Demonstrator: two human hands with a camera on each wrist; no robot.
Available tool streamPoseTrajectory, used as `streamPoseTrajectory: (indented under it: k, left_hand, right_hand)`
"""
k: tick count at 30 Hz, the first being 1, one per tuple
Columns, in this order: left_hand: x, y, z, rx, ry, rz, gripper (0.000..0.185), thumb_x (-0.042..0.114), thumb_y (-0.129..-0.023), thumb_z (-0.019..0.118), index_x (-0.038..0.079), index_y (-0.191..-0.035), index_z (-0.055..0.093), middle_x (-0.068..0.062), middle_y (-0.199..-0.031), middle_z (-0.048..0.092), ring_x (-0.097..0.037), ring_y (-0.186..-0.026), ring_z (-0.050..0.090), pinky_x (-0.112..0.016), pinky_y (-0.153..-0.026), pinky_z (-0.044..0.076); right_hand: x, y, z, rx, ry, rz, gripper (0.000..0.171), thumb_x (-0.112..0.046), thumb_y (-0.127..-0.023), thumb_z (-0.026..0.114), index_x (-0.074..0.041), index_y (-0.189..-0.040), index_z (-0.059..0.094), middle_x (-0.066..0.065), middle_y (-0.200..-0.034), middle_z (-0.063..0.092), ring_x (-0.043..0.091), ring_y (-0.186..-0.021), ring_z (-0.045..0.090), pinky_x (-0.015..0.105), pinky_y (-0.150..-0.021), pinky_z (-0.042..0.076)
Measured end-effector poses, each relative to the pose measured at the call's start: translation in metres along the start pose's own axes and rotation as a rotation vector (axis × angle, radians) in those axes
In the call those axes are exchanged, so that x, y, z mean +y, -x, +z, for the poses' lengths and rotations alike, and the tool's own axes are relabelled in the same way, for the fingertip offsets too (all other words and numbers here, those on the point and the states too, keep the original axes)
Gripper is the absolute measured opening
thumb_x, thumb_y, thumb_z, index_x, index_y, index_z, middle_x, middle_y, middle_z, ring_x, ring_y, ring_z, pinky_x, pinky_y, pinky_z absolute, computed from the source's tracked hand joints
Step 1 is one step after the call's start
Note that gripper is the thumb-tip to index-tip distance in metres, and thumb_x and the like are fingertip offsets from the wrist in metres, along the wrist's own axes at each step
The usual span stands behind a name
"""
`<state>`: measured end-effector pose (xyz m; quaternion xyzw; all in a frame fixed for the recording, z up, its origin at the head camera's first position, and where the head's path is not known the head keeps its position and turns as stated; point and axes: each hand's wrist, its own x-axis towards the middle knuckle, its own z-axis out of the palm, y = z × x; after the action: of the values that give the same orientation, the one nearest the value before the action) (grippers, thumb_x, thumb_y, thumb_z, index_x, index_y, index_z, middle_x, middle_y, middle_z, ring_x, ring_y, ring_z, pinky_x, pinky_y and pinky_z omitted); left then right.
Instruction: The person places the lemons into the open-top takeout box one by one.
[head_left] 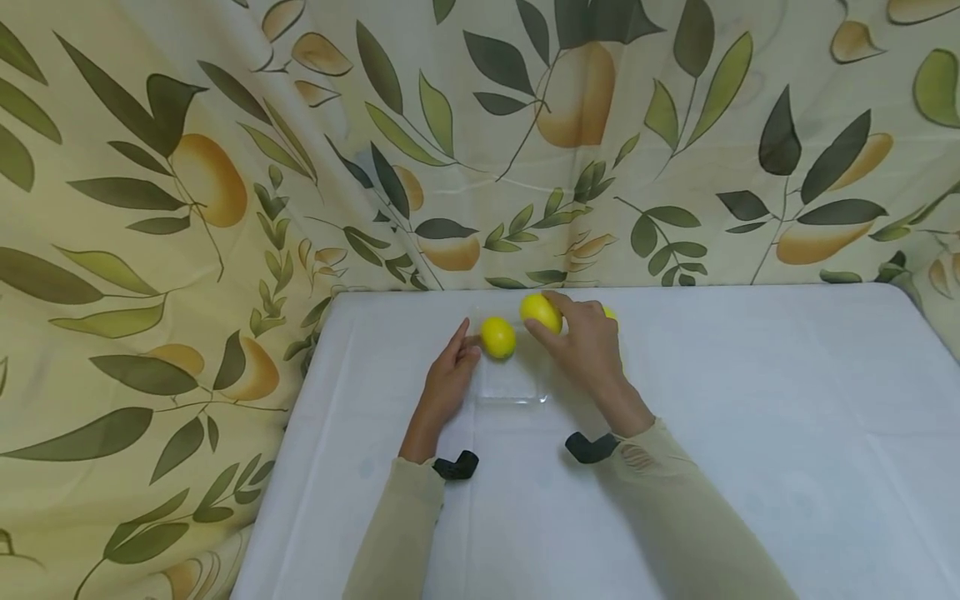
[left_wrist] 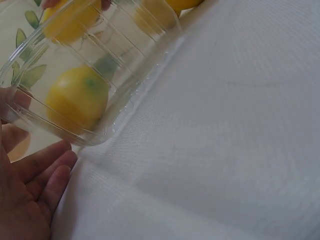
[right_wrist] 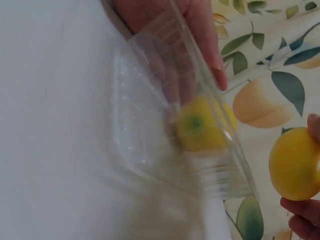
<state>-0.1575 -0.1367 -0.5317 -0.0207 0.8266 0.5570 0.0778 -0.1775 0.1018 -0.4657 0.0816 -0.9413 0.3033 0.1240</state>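
A clear plastic tray lies on the white-covered table, with one yellow lemon inside it near the left wall. Its green-tipped end shows through the plastic in the left wrist view. Above the tray's far right part, my right hand pinches a second lemon between thumb and fingers. At the tray's left side is my left hand, its fingers extended along the outside and fingertips right at the rim. More yellow fruit peeks out beyond the right hand, which hides most of it.
The white tablecloth spreads to the right and in front of the tray. A curtain printed with leaves and fruit hangs along the table's back and left edges. Each wrist carries a black camera mount.
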Motion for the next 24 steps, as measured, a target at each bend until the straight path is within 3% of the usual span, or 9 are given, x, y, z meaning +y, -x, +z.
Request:
streamPoseTrajectory:
  k: [13,24]
  left_hand:
    - [-0.001,0.001,-0.001,-0.001,-0.014,0.009,0.056,0.052,-0.104,0.050,0.054,-0.155,0.029,0.015,-0.145,0.056,-0.013,-0.133,0.054,-0.047,-0.119,0.039]
    - [0.001,0.000,0.000,0.002,-0.014,0.004,0.056,0.050,-0.104,0.051,0.054,-0.155,0.029,0.015,-0.145,0.056,-0.013,-0.133,0.055,-0.047,-0.119,0.039]
  right_hand:
    - [-0.012,-0.002,0.024,-0.002,0.050,0.004,0.064,-0.065,-0.092,0.063,-0.024,-0.140,0.062,0.013,-0.112,0.076,0.039,-0.102,0.060,0.056,-0.077,0.046]
    - [-0.012,-0.001,0.037,0.032,0.104,-0.006,0.064,-0.067,-0.091,0.063,-0.025,-0.139,0.063,0.015,-0.116,0.075,0.038,-0.108,0.056,0.054,-0.082,0.045]
